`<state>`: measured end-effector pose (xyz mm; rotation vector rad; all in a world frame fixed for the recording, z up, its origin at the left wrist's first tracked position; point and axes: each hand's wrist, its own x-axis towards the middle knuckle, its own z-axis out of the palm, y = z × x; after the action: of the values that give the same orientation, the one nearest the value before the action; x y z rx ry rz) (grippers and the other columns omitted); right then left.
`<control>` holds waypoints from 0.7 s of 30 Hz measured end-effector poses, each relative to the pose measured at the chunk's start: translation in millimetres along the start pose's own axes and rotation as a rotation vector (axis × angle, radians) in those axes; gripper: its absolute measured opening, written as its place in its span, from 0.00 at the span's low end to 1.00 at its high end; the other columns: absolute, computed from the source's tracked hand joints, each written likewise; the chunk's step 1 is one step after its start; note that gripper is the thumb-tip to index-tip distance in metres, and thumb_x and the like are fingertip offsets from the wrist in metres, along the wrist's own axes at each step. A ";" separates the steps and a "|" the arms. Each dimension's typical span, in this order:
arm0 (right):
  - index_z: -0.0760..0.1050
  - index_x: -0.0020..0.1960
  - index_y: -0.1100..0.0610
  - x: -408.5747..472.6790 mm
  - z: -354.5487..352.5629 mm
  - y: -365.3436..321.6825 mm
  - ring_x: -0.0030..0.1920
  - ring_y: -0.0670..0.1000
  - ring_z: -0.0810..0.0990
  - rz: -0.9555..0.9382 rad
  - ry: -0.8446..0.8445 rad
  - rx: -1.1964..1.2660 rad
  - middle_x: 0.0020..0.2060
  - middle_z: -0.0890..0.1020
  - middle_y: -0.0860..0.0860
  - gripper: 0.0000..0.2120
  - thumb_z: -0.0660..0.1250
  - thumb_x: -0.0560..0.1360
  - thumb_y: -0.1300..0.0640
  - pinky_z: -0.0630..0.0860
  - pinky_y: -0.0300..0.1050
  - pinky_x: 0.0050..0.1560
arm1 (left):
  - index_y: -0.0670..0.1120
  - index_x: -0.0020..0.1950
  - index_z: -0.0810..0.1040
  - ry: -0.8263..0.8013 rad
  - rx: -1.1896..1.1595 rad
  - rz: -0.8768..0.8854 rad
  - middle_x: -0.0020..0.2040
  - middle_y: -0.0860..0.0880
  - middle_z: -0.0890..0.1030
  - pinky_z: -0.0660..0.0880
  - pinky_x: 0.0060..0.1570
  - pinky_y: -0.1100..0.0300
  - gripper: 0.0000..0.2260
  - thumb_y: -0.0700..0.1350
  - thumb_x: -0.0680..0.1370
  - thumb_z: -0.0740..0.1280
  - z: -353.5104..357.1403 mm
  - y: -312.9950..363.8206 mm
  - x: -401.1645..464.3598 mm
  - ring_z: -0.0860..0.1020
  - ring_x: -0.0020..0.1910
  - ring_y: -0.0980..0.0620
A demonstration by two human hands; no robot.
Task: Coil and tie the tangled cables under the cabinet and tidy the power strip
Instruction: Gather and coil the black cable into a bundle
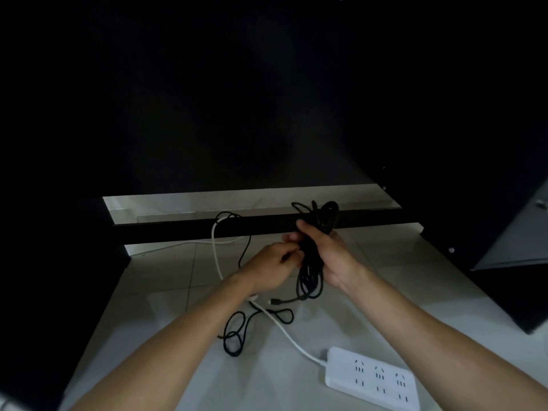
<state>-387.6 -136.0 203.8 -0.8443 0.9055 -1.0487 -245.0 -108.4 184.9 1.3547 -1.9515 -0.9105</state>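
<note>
My right hand grips a coiled bundle of black cable at its middle, holding it upright above the floor. Loops stick out above and below the fist. My left hand pinches the same bundle from the left side; what its fingertips hold is too dark to tell. A loose black cable lies in loops on the floor below. The white power strip lies at the lower right, and its white cord runs up toward the cabinet.
A black bar of the cabinet frame crosses the view just beyond my hands. Dark cabinet panels stand on both sides and above. The floor is pale tile. A thin black cable hangs near the white cord.
</note>
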 end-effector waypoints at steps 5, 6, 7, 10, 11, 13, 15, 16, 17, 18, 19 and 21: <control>0.73 0.35 0.55 1.6 1.8 -12.8 0.23 0.47 0.68 -0.129 0.038 0.114 0.25 0.69 0.50 0.13 0.71 0.76 0.56 0.71 0.43 0.27 | 0.45 0.38 0.76 -0.070 -0.016 -0.095 0.27 0.57 0.73 0.67 0.31 0.67 0.19 0.56 0.81 0.58 2.1 -1.4 -1.7 0.71 0.28 0.59; 0.72 0.34 0.54 2.9 1.8 -17.4 0.22 0.46 0.64 -0.155 0.040 0.104 0.24 0.68 0.49 0.14 0.70 0.77 0.56 0.68 0.41 0.25 | 0.44 0.37 0.75 -0.088 -0.002 -0.111 0.28 0.54 0.72 0.66 0.31 0.65 0.21 0.59 0.80 0.60 3.7 -7.4 -3.6 0.70 0.28 0.57; 0.72 0.34 0.53 3.1 0.9 -20.5 0.21 0.45 0.63 -0.169 0.045 0.085 0.24 0.68 0.49 0.14 0.70 0.77 0.55 0.65 0.40 0.24 | 0.44 0.35 0.73 -0.105 -0.002 -0.129 0.29 0.52 0.71 0.65 0.32 0.63 0.21 0.60 0.79 0.61 5.8 -16.8 -6.6 0.69 0.29 0.56; 0.72 0.36 0.54 7.2 -8.6 -31.7 0.21 0.44 0.62 -0.207 0.095 0.048 0.25 0.70 0.48 0.13 0.68 0.79 0.55 0.63 0.39 0.23 | 0.50 0.32 0.70 -0.067 -0.052 -0.202 0.26 0.55 0.67 0.67 0.35 0.60 0.19 0.58 0.79 0.63 -6.3 -45.9 -12.0 0.68 0.27 0.55; 0.71 0.37 0.54 9.2 -15.5 -33.9 0.21 0.45 0.62 -0.215 0.132 0.038 0.24 0.70 0.48 0.13 0.68 0.79 0.55 0.62 0.39 0.22 | 0.50 0.32 0.72 -0.035 -0.049 -0.232 0.27 0.55 0.68 0.69 0.37 0.59 0.18 0.58 0.78 0.64 -13.8 -53.3 -13.7 0.69 0.29 0.55; 0.71 0.39 0.55 14.6 -34.3 -33.3 0.20 0.45 0.62 -0.227 0.234 -0.052 0.22 0.68 0.47 0.11 0.70 0.78 0.55 0.61 0.39 0.22 | 0.47 0.37 0.76 0.041 -0.063 -0.279 0.30 0.51 0.71 0.70 0.39 0.57 0.15 0.54 0.78 0.65 -30.2 -62.5 -16.4 0.72 0.31 0.52; 0.72 0.39 0.56 18.6 -53.1 -26.6 0.19 0.46 0.62 -0.208 0.326 -0.215 0.20 0.68 0.47 0.11 0.71 0.76 0.56 0.61 0.40 0.23 | 0.45 0.38 0.76 0.157 -0.159 -0.307 0.32 0.47 0.71 0.70 0.39 0.58 0.11 0.46 0.79 0.65 -44.4 -63.3 -16.9 0.72 0.31 0.52; 0.73 0.39 0.56 19.3 -61.2 -21.7 0.19 0.46 0.63 -0.181 0.347 -0.310 0.20 0.68 0.47 0.10 0.71 0.76 0.56 0.61 0.40 0.24 | 0.44 0.39 0.77 0.221 -0.241 -0.312 0.33 0.46 0.72 0.70 0.39 0.58 0.11 0.44 0.80 0.64 -49.8 -61.4 -15.5 0.71 0.31 0.52; 0.74 0.40 0.56 18.7 -66.5 -16.5 0.19 0.45 0.63 -0.144 0.343 -0.406 0.21 0.69 0.47 0.09 0.72 0.76 0.55 0.61 0.40 0.24 | 0.43 0.40 0.79 0.271 -0.332 -0.315 0.34 0.47 0.71 0.71 0.38 0.58 0.11 0.43 0.80 0.63 -54.0 -58.2 -13.7 0.70 0.30 0.52; 0.75 0.42 0.56 18.4 -69.7 -10.8 0.20 0.46 0.64 -0.106 0.320 -0.498 0.24 0.70 0.48 0.08 0.72 0.76 0.54 0.62 0.41 0.24 | 0.44 0.41 0.81 0.301 -0.407 -0.318 0.33 0.48 0.70 0.72 0.36 0.58 0.11 0.43 0.80 0.63 -56.9 -53.3 -11.8 0.68 0.29 0.53; 0.76 0.43 0.56 17.4 -69.9 -5.3 0.22 0.46 0.65 -0.067 0.289 -0.577 0.26 0.70 0.49 0.08 0.72 0.76 0.53 0.63 0.41 0.25 | 0.46 0.43 0.82 0.302 -0.445 -0.307 0.32 0.50 0.68 0.71 0.32 0.61 0.11 0.44 0.81 0.63 -57.4 -48.9 -9.4 0.66 0.28 0.54; 0.76 0.43 0.56 15.1 -64.0 4.4 0.24 0.47 0.67 -0.009 0.220 -0.666 0.29 0.72 0.50 0.10 0.72 0.76 0.51 0.65 0.42 0.26 | 0.49 0.47 0.82 0.256 -0.410 -0.268 0.29 0.55 0.68 0.65 0.27 0.66 0.10 0.48 0.81 0.62 -53.0 -40.6 -4.6 0.65 0.27 0.57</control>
<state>-440.9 -158.1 171.9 -1.2952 1.4788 -0.8593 -180.2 -124.8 183.4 1.4206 -1.3241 -1.1264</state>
